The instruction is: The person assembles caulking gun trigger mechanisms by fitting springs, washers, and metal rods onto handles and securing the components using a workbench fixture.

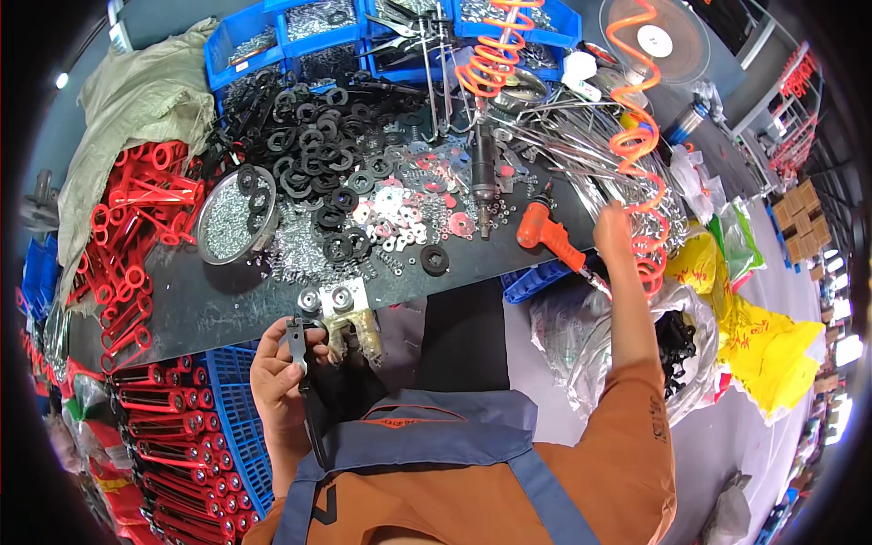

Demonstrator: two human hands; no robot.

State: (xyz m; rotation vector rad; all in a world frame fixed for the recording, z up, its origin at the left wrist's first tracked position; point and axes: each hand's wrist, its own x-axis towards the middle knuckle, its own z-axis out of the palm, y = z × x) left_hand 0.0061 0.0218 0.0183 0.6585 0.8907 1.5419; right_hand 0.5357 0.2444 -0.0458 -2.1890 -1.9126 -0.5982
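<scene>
My left hand (pixel 280 371) is closed around a long, black, lever-like part (pixel 302 377), which it holds upright near the table's front edge. Right beside it, a metal fixture (pixel 343 300) with two round studs is fixed at the edge, its two lower prongs wrapped in yellowish tape. My right arm stretches far out, and my right hand (pixel 614 229) is at a heap of thin metal rods (pixel 581 150); its fingers are turned away and hidden. An orange pistol-shaped air tool (pixel 548 234) lies just left of that hand.
Black rings (pixel 313 145), washers (pixel 391 213) and springs cover the dark table (pixel 213 304). A steel bowl (pixel 236 218) sits left of them. Red handles (pixel 136 227) spill from a sack. Orange coiled hoses (pixel 631 136) hang over the right side. A plastic bag (pixel 581 350) stands below.
</scene>
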